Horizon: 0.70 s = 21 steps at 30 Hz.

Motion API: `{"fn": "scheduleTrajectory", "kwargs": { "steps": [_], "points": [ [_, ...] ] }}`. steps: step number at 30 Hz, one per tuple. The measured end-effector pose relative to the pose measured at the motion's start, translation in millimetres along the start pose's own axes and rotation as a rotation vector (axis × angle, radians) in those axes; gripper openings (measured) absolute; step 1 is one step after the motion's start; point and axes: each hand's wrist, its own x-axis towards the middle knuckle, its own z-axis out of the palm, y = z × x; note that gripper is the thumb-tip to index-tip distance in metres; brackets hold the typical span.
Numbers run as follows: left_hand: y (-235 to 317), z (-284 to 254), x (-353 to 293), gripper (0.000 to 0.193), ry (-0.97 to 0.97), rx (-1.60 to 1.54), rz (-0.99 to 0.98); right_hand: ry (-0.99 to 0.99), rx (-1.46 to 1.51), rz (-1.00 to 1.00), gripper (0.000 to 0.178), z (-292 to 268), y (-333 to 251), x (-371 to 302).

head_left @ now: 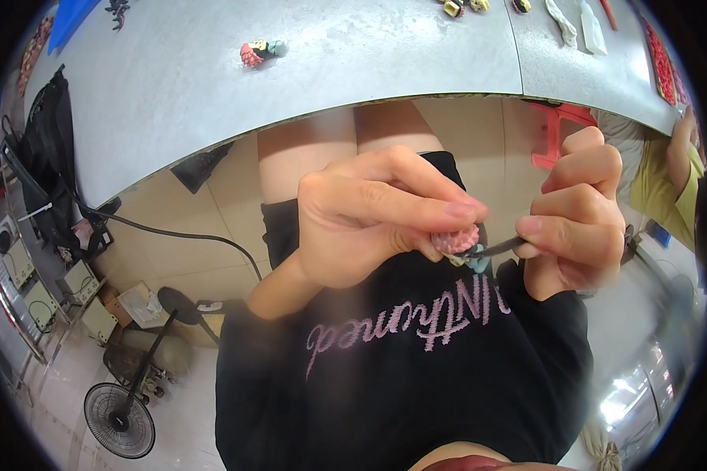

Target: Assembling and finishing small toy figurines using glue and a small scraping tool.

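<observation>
Above my lap, in front of my black shirt, my left hand [346,220] pinches a small figurine [456,240] with pink, textured hair and a pale blue lower part. My fingers cover much of it. In my right hand [580,224], a thin dark tool [498,249] is gripped between thumb and fingers. Its tip meets the figurine near the blue part; whether it is tweezers or a blade I cannot tell. A similar pink-haired figurine [251,55] lies on the grey table [353,63], beyond my hands.
Further small figures [454,9], a white cloth [561,22] and a white bottle [592,31] lie at the far right. A red tray [658,64] is beyond them. Another person [658,169] sits at the right by a red stool [547,133]. A fan [119,420] stands lower left.
</observation>
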Motion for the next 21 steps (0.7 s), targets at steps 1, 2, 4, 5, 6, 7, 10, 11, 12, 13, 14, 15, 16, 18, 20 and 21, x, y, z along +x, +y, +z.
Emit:
{"fn": "scheduleTrajectory", "kwargs": {
  "steps": [1, 2, 4, 5, 6, 7, 10, 11, 12, 13, 14, 15, 16, 18, 20, 21],
  "points": [
    [0, 0, -1, 0.019, -0.001, -0.009, -0.001, 0.000, 0.002, -0.001, 0.017, 1, 0, 0],
    [-1, 0, -1, 0.019, -0.001, -0.009, -0.001, 0.008, 0.003, 0.025, 0.016, 0, -2, 1],
    [-1, 2, -1, 0.019, 0.036, -0.100, 0.004, 0.016, 0.004, 0.050, 0.016, -1, -3, 2],
    [-2, 2, -1, 0.019, 0.034, -0.101, 0.003, 0.020, 0.000, 0.052, 0.015, -1, -3, 2],
    [-2, 2, 0, 0.019, 0.037, -0.103, 0.005, 0.023, -0.004, 0.054, 0.015, -2, -3, 2],
    [-2, 2, 0, 0.019, 0.040, -0.106, 0.008, 0.024, -0.005, 0.055, 0.015, -1, -4, 1],
    [-2, 2, 1, 0.020, 0.042, -0.097, 0.023, 0.114, 0.000, 0.112, 0.015, 3, -7, 0],
    [-2, 2, 0, 0.020, 0.042, -0.096, 0.022, 0.091, -0.024, 0.128, 0.015, 2, -8, 1],
    [-2, 3, 0, 0.020, 0.066, -0.079, 0.022, 0.067, -0.049, 0.145, 0.015, 1, -9, 2],
    [-2, 3, -1, 0.021, 0.090, -0.062, 0.021, 0.068, -0.049, 0.146, 0.015, 0, -10, 2],
    [-1, 2, 0, 0.021, 0.090, -0.062, 0.021, 0.045, -0.069, 0.144, 0.016, -1, -10, 2],
    [-1, 2, 0, 0.022, 0.076, 0.063, 0.019, 0.022, -0.089, 0.142, 0.017, -1, -10, 2],
    [0, 1, 0, 0.023, 0.062, 0.188, 0.018, 0.022, -0.090, 0.142, 0.017, -2, -10, 3],
    [0, 1, 0, 0.023, 0.067, 0.189, 0.016, -0.015, -0.121, 0.127, 0.022, -3, -11, 4],
    [0, 1, 0, 0.022, 0.074, 0.191, 0.015, -0.013, -0.140, 0.121, 0.023, -3, -11, 4],
    [0, 1, 1, 0.023, 0.073, 0.218, 0.028, -0.011, -0.158, 0.114, 0.025, -2, -11, 4]
  ]
}}
